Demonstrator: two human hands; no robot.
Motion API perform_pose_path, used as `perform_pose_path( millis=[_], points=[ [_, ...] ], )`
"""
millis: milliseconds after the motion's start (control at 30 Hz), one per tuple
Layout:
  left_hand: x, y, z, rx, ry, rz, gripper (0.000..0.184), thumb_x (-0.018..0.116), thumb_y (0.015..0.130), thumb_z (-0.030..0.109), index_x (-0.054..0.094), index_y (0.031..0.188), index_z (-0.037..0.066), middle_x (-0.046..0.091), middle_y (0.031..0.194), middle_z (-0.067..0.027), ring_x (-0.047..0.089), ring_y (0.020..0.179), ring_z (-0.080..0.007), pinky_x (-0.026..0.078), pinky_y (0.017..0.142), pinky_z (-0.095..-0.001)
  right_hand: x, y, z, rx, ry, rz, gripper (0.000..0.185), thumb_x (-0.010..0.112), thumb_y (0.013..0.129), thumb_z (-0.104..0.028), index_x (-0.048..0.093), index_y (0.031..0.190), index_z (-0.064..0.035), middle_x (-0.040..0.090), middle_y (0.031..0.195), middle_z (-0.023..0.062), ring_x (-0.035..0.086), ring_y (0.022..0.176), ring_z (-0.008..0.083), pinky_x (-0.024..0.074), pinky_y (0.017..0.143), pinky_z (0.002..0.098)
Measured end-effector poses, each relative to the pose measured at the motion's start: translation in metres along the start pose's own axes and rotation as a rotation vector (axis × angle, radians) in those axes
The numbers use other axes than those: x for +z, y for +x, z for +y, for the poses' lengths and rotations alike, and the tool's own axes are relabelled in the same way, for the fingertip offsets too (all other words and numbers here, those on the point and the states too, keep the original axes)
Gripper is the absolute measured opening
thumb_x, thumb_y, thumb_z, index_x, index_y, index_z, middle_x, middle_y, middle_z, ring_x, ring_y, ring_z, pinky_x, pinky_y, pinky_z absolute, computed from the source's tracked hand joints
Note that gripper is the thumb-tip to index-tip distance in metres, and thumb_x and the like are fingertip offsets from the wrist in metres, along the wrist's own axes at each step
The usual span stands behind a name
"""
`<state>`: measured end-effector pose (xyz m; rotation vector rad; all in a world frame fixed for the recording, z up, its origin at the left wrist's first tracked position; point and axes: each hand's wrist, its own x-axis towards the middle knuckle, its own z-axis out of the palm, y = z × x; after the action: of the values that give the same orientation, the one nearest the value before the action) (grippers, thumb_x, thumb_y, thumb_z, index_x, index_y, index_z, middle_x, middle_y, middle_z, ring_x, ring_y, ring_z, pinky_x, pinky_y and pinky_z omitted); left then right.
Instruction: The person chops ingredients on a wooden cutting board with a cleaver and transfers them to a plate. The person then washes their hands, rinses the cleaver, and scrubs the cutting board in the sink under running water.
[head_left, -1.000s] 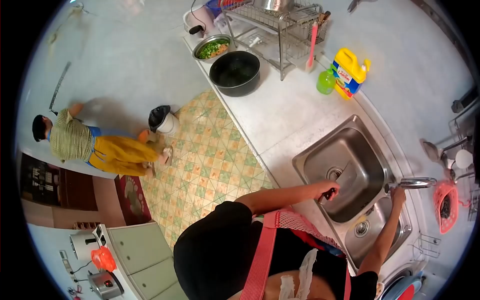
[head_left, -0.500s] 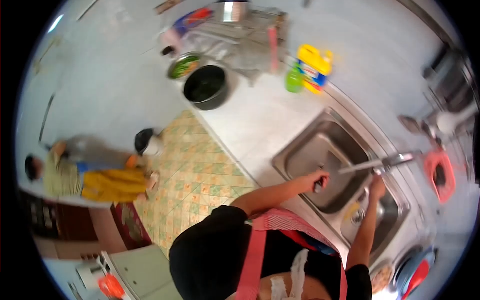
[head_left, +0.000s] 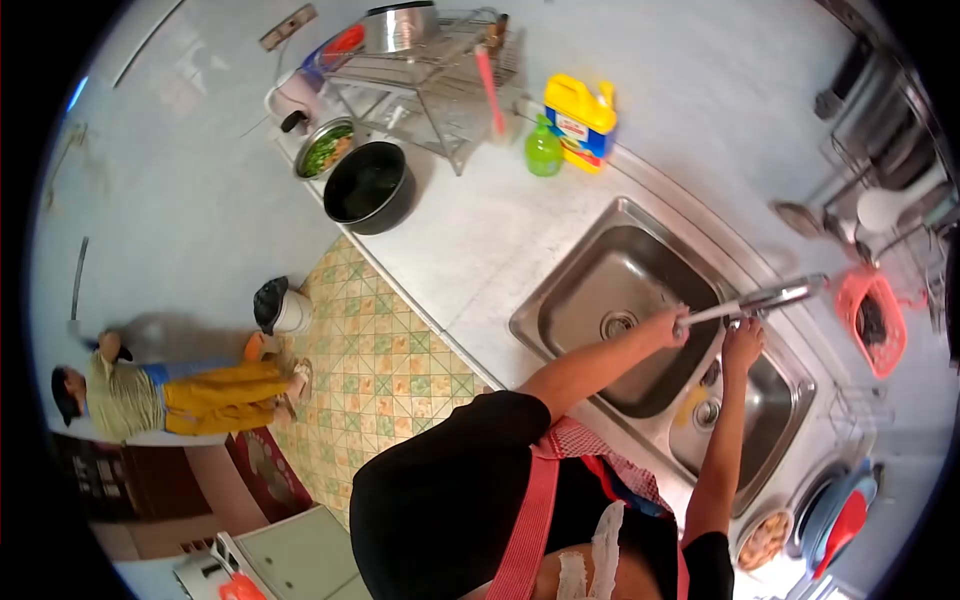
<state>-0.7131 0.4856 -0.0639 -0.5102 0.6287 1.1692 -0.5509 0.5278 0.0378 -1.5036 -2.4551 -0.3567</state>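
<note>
At far left, a second person (head_left: 225,395) in a striped top and yellow trousers stands by the wall, near a white waste bin (head_left: 293,314) with a black liner. Beyond the tiled floor (head_left: 385,335), the counter (head_left: 465,250) carries a metal bowl (head_left: 301,158) of chopped green and orange food, beside a black pot (head_left: 388,210). Behind these stands a wire dish rack (head_left: 435,125) with a metal pot (head_left: 400,32) on top. Farther right, a green bottle (head_left: 543,150) stands just beside a yellow-and-blue jug (head_left: 578,120). At centre right, a double-basin steel sink (head_left: 590,280) is set into the counter. The left hand (head_left: 672,328) is over the larger basin, at the tip of the faucet spout; its fingers are curled, but whether its grip encloses anything cannot be told. The right hand (head_left: 743,345) is at the base of the faucet (head_left: 770,297), over the smaller basin's rear edge; how far its grip is closed cannot be told. The faucet itself stands behind the sink, its spout reaching over the larger basin. At far right, a pink basket (head_left: 890,354) hangs by the wall.
</note>
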Motion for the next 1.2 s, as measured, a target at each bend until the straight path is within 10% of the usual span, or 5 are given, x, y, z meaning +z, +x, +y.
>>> perform_pose_path(
  millis=[33,233,433,567,1200],
  points=[
    [0.004,-0.026,0.001,-0.057,0.058,-0.069,0.021,0.060,0.086,0.025,0.050,0.077,0.009,0.046,0.060,-0.0037,0.045,0.048,-0.0132,0.039,0.040,-0.0261,0.006,0.006,-0.008,-0.062,0.245,0.223,0.022,0.061,0.084,-0.016,0.059,0.103,-0.0062,0.057,0.110,0.0101,0.056,0.096,0.0245,0.0458,0.079,0.0373],
    [-0.012,-0.094,0.001,-0.024,0.031,-0.027,0.035,0.052,0.091,0.038,0.044,0.076,0.007,0.045,0.059,-0.0021,0.043,0.046,-0.0121,0.036,0.044,-0.0247,0.020,0.052,-0.076,0.428,2.863,-1.152,0.025,0.058,0.090,-0.024,0.057,0.104,-0.0030,0.058,0.082,0.0017,0.054,0.064,0.0096,0.0461,0.054,0.0212],
    [-0.035,-0.113,0.004,-0.238,-0.089,-0.251,0.041,0.050,0.091,0.043,0.043,0.075,0.006,0.044,0.062,0.0003,0.042,0.049,-0.0084,0.035,0.045,-0.0225,-0.005,0.058,-0.098,0.559,2.287,-0.749,0.021,0.057,0.091,-0.021,0.058,0.103,-0.0043,0.062,0.087,0.0046,0.059,0.070,0.0103,0.0482,0.058,0.0213],
    [-0.043,-0.129,-0.001,-0.194,-0.074,-0.329,0.038,0.051,0.091,0.039,0.043,0.078,0.004,0.043,0.063,0.0007,0.042,0.049,-0.0073,0.034,0.045,-0.0215,-0.070,0.039,-0.096,0.130,1.574,-1.133,0.024,0.052,0.091,-0.012,0.056,0.111,-0.0003,0.063,0.096,0.0073,0.060,0.086,0.0141,0.0495,0.077,0.0252],
    [-0.089,-0.196,-0.006,-0.331,-0.323,-0.539,0.029,0.058,0.089,0.030,0.047,0.087,0.003,0.039,0.064,0.0043,0.035,0.048,-0.0044,0.029,0.046,-0.0196,-0.026,0.013,-0.056,0.223,2.033,-0.614,0.047,0.052,0.090,-0.037,0.051,0.123,-0.0031,0.059,0.114,0.0098,0.057,0.104,0.0204,0.0453,0.092,0.0337]
  ],
)
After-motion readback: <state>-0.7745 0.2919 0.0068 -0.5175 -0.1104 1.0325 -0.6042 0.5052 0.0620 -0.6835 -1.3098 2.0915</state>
